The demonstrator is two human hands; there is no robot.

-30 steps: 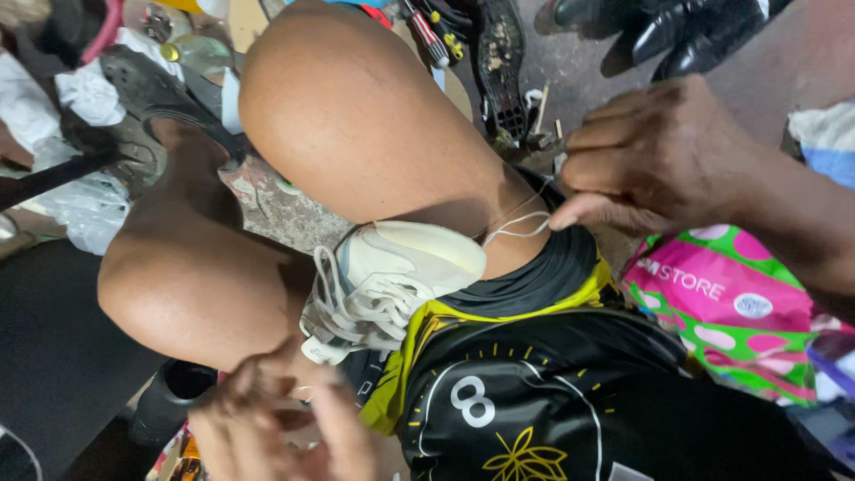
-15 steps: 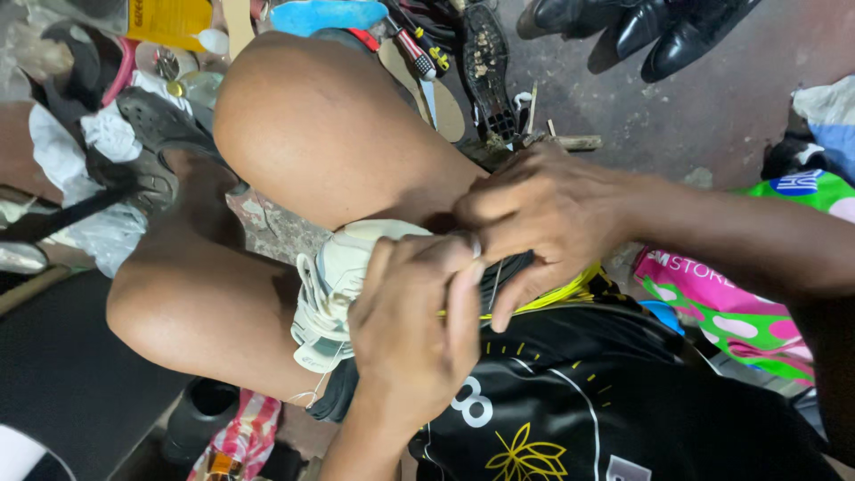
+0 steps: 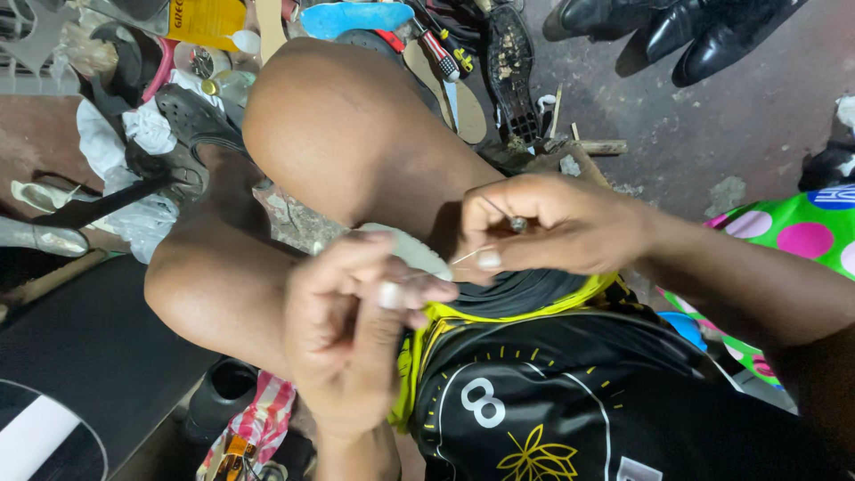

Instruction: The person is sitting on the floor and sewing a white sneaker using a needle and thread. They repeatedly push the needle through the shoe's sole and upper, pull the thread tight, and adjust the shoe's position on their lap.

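1. White shoe (image 3: 411,251): only a pale curved sliver shows, wedged in the lap against the raised thigh, between the two hands; the rest is hidden behind them.
2. Thread (image 3: 463,256): thin, light strand running taut between the hands, just above the shoe.
3. Right hand (image 3: 557,227): fingers clenched on a thin metal needle or awl (image 3: 509,218), thumb pinching the thread end.
4. Left hand (image 3: 352,334): fingers curled, tips pinched on the thread; sits in front of the shoe.
5. Edges: thigh crowds the shoe on the far side, black jersey (image 3: 570,401) on the near side.
6. Open room: bare concrete floor (image 3: 712,125) beyond the right hand; black dress shoes (image 3: 677,31) well apart at its far edge; the left side is cluttered.
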